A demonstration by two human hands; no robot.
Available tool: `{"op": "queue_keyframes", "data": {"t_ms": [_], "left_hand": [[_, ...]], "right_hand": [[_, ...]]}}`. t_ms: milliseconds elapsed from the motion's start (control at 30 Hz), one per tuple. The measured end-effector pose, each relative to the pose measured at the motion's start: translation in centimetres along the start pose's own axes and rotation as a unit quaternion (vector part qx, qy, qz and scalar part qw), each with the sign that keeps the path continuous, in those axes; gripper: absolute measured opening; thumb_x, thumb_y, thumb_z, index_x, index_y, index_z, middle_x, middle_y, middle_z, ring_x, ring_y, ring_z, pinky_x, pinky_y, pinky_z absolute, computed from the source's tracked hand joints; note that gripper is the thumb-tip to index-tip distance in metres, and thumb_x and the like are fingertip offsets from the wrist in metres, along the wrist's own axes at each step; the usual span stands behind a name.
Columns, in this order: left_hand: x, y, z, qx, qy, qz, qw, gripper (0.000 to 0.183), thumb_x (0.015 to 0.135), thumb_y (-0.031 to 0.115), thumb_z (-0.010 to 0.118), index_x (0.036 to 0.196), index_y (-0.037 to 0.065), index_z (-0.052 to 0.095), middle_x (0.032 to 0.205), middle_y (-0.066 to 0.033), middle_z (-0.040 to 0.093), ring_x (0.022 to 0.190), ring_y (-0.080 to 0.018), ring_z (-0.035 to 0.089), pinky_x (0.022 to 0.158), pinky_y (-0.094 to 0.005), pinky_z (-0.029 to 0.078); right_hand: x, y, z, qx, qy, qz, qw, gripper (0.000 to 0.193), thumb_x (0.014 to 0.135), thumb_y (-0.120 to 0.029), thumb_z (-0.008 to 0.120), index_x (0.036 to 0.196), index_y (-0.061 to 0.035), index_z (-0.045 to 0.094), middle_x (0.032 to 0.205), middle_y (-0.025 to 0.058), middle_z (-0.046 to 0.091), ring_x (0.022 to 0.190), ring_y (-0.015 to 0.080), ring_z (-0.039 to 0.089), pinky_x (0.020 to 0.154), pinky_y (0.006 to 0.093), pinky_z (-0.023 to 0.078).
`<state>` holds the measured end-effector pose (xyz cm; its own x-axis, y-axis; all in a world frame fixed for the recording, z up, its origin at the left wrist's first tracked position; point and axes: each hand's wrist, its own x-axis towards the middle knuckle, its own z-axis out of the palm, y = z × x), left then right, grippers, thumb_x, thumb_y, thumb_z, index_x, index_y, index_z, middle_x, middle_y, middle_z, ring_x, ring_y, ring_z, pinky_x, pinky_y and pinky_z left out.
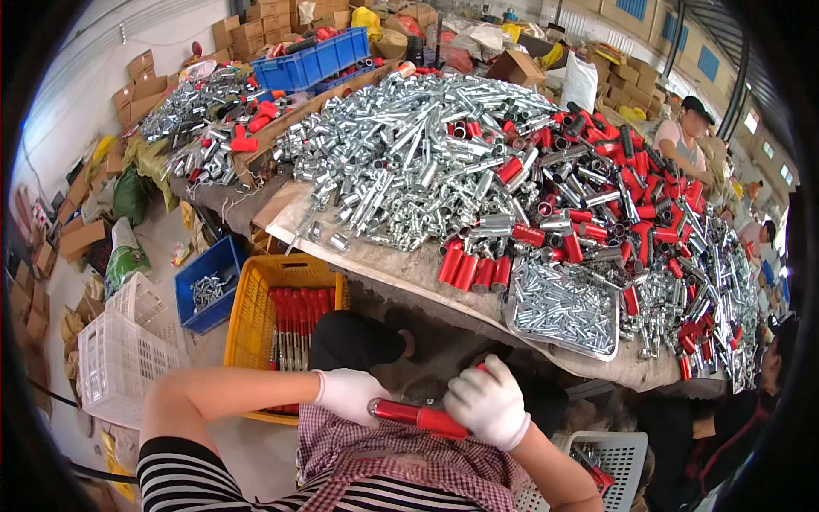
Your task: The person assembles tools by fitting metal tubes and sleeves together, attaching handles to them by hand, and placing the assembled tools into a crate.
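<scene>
In front of my lap is a red cylindrical tool (420, 417) with a silver band near its left end. My left hand (350, 396), in a white glove, is closed at that left end; its fingertips are partly hidden. My right hand (489, 403), also gloved in white, is wrapped over the tool's right part. A bit of red shows above the right fingers. Just beyond my hands, along the table's near edge, stand several red sleeves (466, 271) and a clear tray (565, 309) full of small silver bolts.
Metal parts (409, 162) are heaped across the table, mixed with red handles (636, 183). By my left leg sits a yellow crate (245, 299) of red-handled tools, beside a blue bin (207, 286) and white baskets (119, 363). A grey basket (627, 461) is at lower right. Other people sit at the right.
</scene>
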<state>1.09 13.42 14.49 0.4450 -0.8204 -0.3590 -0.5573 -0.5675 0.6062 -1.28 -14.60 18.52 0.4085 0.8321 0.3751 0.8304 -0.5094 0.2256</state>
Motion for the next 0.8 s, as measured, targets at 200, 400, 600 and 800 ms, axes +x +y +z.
{"op": "queue_keyframes", "data": {"t_ms": [200, 400, 600, 800], "left_hand": [[0.9, -0.3, -2.1, 0.263, 0.102, -0.072, 0.957, 0.017, 0.077, 0.025, 0.062, 0.091, 0.018, 0.068, 0.066, -0.0084, 0.067, 0.065, -0.0270, 0.070, 0.056, -0.0414, 0.052], [3.8, 3.0, -3.9, 0.332, 0.198, 0.144, 0.911, 0.012, 0.079, 0.020, 0.059, 0.085, 0.009, 0.060, 0.073, -0.0096, 0.063, 0.072, -0.0274, 0.066, 0.060, -0.0412, 0.051], [6.5, -7.0, -13.3, 0.282, 0.506, -0.088, 0.810, 0.021, 0.082, 0.017, 0.059, 0.100, 0.010, 0.066, 0.091, -0.0110, 0.066, 0.090, -0.0324, 0.063, 0.080, -0.0426, 0.051], [8.0, -10.0, -14.7, 0.275, 0.400, -0.175, 0.857, 0.019, 0.081, 0.021, 0.065, 0.098, 0.012, 0.066, 0.093, -0.0119, 0.069, 0.093, -0.0334, 0.063, 0.086, -0.0432, 0.050]], "right_hand": [[-2.6, -4.1, 3.3, 0.479, -0.133, 0.301, 0.814, 0.074, 0.070, -0.057, 0.079, 0.123, -0.0087, 0.062, 0.097, 0.0162, 0.069, 0.094, 0.0352, 0.066, 0.082, 0.0423, 0.052], [-1.0, -1.8, 5.4, 0.805, -0.223, 0.278, 0.474, 0.078, 0.091, -0.057, 0.058, 0.144, -0.0012, 0.041, 0.116, 0.0167, 0.062, 0.100, 0.0234, 0.062, 0.087, 0.0322, 0.049], [1.0, -1.8, 6.3, 0.798, 0.070, 0.416, 0.431, 0.029, 0.094, -0.018, 0.061, 0.117, -0.0014, 0.055, 0.082, 0.0017, 0.056, 0.065, 0.0100, 0.055, 0.060, 0.0253, 0.049], [2.0, -2.0, 6.8, 0.704, 0.085, 0.402, 0.579, 0.031, 0.092, -0.021, 0.065, 0.115, -0.0018, 0.057, 0.082, 0.0010, 0.056, 0.065, 0.0085, 0.055, 0.059, 0.0260, 0.049]]}}
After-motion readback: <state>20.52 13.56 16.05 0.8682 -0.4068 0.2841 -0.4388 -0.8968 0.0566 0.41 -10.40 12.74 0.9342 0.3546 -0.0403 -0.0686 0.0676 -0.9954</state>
